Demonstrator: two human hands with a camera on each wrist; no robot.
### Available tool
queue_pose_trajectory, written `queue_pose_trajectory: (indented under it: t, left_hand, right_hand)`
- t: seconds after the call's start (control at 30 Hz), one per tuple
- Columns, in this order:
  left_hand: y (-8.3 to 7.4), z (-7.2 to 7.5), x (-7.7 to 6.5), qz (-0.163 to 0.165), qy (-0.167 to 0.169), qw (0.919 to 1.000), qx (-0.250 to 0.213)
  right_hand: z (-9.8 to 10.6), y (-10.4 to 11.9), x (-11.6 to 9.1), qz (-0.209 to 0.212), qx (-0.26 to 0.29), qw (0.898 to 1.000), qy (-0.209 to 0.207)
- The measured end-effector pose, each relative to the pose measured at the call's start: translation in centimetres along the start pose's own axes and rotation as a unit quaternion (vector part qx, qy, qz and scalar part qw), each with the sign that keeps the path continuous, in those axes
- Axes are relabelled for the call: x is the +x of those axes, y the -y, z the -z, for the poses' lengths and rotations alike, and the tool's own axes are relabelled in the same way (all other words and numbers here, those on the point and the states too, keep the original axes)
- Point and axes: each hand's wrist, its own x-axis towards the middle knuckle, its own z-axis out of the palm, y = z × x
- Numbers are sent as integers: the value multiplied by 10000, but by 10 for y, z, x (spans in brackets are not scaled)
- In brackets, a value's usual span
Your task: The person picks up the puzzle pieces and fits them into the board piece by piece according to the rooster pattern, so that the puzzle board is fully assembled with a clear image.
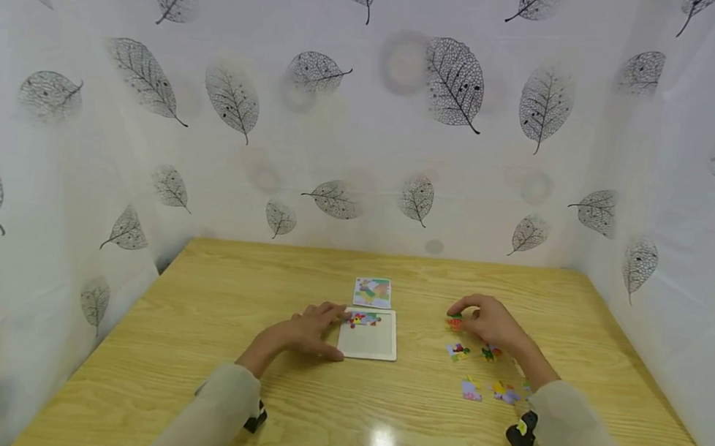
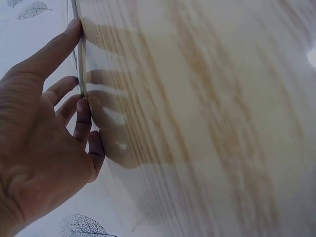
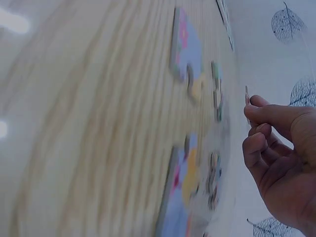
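A shallow white puzzle tray (image 1: pixel 370 342) lies on the table, with a few joined jigsaw pieces (image 1: pixel 363 319) along its top edge. My left hand (image 1: pixel 308 331) rests at its left side, thumb and fingers spread along the edge; the left wrist view shows the thumb (image 2: pixel 61 47) touching that edge. To the right, my right hand (image 1: pixel 495 323) pinches a red and green puzzle piece (image 1: pixel 454 322) between thumb and fingertips. In the right wrist view that piece (image 3: pixel 247 96) appears edge-on, slightly off the table. Loose puzzle pieces (image 1: pixel 471 390) lie below this hand.
Behind the tray lies a small picture card (image 1: pixel 372 292). Other loose pieces include a yellow and purple one (image 1: pixel 505 392) and one (image 1: pixel 458 351) near the right hand. A leaf-patterned white curtain (image 1: pixel 366 143) stands around the wooden table (image 1: pixel 245 276).
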Motion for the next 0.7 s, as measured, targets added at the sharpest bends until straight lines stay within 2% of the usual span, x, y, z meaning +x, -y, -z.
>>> queue_pose_trajectory:
  t: [0.33, 0.7]
  left_hand:
    - [-2, 0, -3, -105, -54, 9999, -12]
    - [-1, -1, -1, -56, -102, 9999, -20]
  right_hand:
    - [-32, 23, 20, 441, 95, 9989, 162]
    - [-63, 43, 41, 524, 47, 9982, 280]
